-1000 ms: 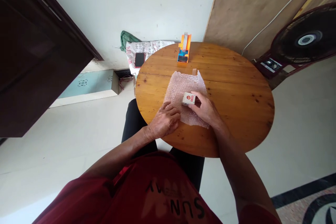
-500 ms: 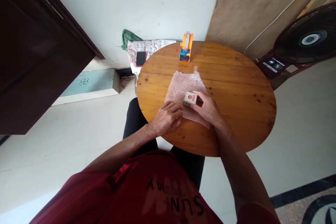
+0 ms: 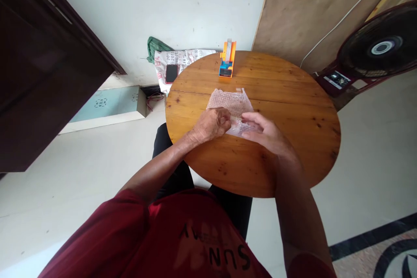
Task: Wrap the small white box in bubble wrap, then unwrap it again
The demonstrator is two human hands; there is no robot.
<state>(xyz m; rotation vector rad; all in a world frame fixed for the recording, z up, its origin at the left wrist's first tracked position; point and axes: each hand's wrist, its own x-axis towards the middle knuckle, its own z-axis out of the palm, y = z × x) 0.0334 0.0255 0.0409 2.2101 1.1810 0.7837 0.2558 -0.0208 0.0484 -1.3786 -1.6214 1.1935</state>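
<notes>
Lying on the surface (image 3: 302,113), the bubble wrap (image 3: 230,99) was folded at its near end; the right grip (image 3: 267,134) stood apart there; whether the curled left grip (image 3: 211,124) pinched it, I couldn't tell.

- Gen. light: soft, med.-bright; brightest patch on pale glossy floor (image 3: 16,265), btm L.
- Dk brown panelled door (image 3: 48,65), upper L, nearly black; detail mostly lost.
- Round varnished wooden table (image 3: 293,134): soft sheen on L, dim shadow nr front edge, R of ctr.
- Clear bubble wrap (image 3: 230,99) glints whitish; front part sl. blurred.
- Wide-lens distortion at edges; big round black fan (image 3: 384,47), far R, looks stretched.
</notes>
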